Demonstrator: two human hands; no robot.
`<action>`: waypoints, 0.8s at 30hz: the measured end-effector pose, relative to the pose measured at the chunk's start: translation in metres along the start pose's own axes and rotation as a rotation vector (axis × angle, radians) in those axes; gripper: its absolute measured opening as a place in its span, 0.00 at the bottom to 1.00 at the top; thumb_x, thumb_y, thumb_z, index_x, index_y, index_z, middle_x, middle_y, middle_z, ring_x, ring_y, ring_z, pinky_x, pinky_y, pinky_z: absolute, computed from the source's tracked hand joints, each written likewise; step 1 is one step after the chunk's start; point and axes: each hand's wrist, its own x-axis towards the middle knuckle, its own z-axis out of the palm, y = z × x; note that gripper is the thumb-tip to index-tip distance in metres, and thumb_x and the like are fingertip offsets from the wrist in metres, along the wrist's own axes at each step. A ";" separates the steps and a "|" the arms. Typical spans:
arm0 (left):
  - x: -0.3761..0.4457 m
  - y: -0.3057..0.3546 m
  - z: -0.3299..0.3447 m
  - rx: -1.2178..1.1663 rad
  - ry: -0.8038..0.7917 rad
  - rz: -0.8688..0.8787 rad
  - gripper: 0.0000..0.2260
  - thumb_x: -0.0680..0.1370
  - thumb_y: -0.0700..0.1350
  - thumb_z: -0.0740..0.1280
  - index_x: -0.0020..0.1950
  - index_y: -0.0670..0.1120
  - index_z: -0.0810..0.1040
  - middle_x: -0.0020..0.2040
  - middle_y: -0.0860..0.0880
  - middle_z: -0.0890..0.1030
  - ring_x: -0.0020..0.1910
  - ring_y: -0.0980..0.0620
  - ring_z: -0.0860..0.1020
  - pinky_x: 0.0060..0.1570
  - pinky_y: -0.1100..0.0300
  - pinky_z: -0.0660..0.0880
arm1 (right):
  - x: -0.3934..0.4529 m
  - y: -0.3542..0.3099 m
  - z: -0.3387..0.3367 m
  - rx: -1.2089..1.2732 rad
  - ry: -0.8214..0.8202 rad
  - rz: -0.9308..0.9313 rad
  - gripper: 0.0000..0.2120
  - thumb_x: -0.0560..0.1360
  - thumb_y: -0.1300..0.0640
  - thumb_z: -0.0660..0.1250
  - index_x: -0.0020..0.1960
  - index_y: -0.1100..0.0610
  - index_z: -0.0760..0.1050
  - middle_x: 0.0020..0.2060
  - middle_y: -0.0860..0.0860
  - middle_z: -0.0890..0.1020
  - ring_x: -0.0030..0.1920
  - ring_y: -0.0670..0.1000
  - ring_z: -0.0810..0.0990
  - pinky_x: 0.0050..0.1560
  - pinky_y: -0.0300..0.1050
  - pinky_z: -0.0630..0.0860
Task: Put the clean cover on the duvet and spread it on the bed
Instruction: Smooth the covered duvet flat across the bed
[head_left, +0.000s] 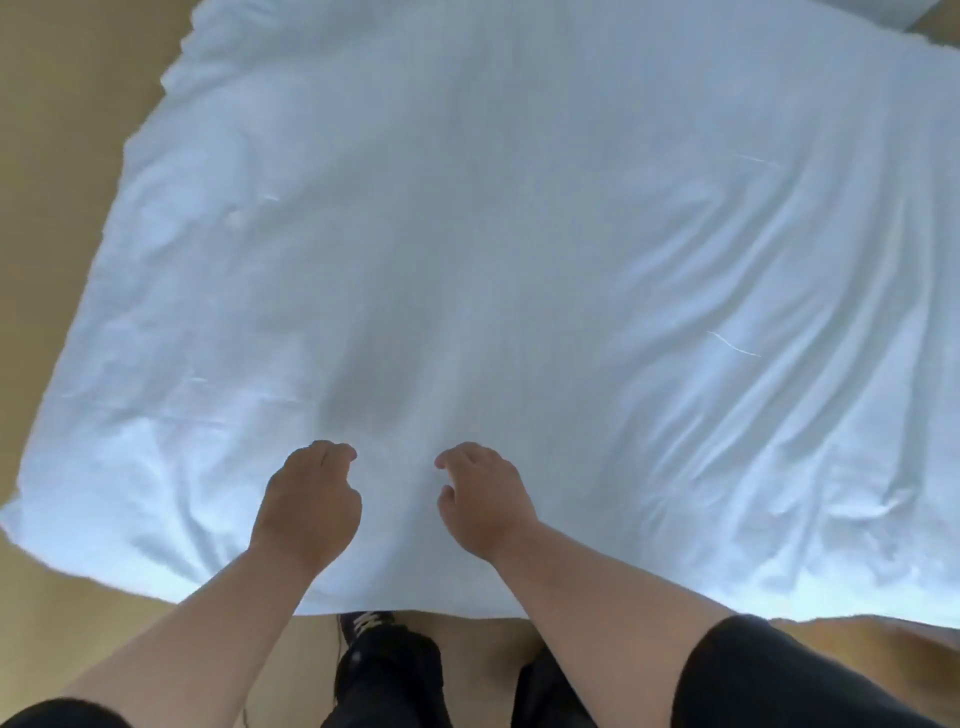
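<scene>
White covered duvet (519, 234), spread flat, wrinkled

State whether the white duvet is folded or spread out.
Spread out: the duvet lies in one flat, lightly wrinkled layer, edges visible left and near.

White duvet (519, 234) spread rumpled over the bed, tan floor (52, 208) around it

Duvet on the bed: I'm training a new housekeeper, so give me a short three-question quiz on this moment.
1. True or false: the white duvet lies spread out flat.
2. Where are the left hand and right hand? A) at the far end B) over the near edge, side by side C) off the duvet
3. Which side of the duvet shows more creases, the person's left or right?

Key: 1 true; 2 B; 3 right.
</scene>
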 end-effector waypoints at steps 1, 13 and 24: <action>0.000 0.029 0.010 0.029 -0.022 0.075 0.20 0.76 0.37 0.65 0.69 0.44 0.75 0.66 0.47 0.76 0.67 0.43 0.72 0.66 0.51 0.68 | -0.004 0.022 -0.008 0.043 0.046 0.040 0.21 0.80 0.58 0.58 0.72 0.53 0.71 0.70 0.49 0.73 0.70 0.52 0.69 0.72 0.49 0.65; -0.008 0.404 0.220 0.372 -0.255 0.847 0.28 0.82 0.46 0.51 0.82 0.44 0.53 0.83 0.45 0.50 0.81 0.43 0.44 0.76 0.48 0.32 | -0.173 0.470 -0.088 0.121 0.433 0.656 0.23 0.78 0.56 0.65 0.73 0.53 0.70 0.74 0.51 0.70 0.76 0.54 0.65 0.76 0.54 0.61; 0.059 0.401 0.262 0.312 0.038 0.701 0.29 0.82 0.55 0.49 0.80 0.44 0.63 0.81 0.44 0.59 0.80 0.44 0.58 0.78 0.50 0.48 | -0.084 0.611 -0.129 0.098 0.563 0.891 0.27 0.84 0.51 0.52 0.82 0.53 0.55 0.81 0.52 0.58 0.80 0.55 0.55 0.78 0.63 0.53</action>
